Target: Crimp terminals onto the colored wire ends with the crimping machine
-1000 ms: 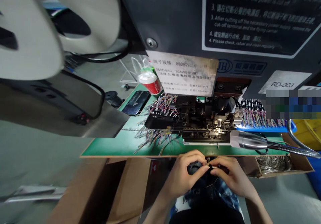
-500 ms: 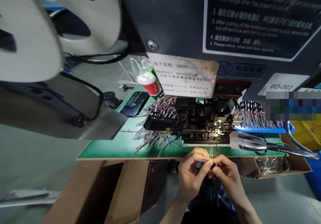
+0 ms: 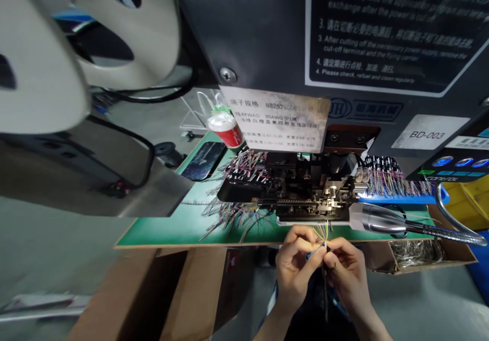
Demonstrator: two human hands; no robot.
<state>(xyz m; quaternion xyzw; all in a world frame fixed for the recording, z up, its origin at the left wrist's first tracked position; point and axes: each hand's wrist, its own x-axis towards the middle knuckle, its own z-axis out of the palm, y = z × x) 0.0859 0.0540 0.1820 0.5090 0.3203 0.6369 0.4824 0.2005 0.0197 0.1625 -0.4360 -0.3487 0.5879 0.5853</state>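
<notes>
A thin dark cable (image 3: 326, 292) hangs down between my hands, and its fine coloured wires (image 3: 323, 231) fan out upward from the fingertips. My left hand (image 3: 300, 267) pinches the wires where they spread, with a blue strand beside its fingers. Close against it, my right hand (image 3: 347, 270) has thumb and forefinger closed on the cable just under the fan. Both hands are at the table's front edge, below the crimping machine's lit metal head (image 3: 329, 201). The wire tips stand just in front of that head.
A metal flexible lamp (image 3: 382, 220) reaches in from the right. Bundled wires (image 3: 239, 214) lie left of the machine head, near a phone (image 3: 204, 160) and a red cup (image 3: 225, 130). A blue tray (image 3: 412, 198) holds more wires; a cardboard box (image 3: 454, 254) sits below it.
The wires between my fingertips now fan wider and show more strands. Both hands have shifted slightly right, and a blue strand shows more clearly by my left fingers.
</notes>
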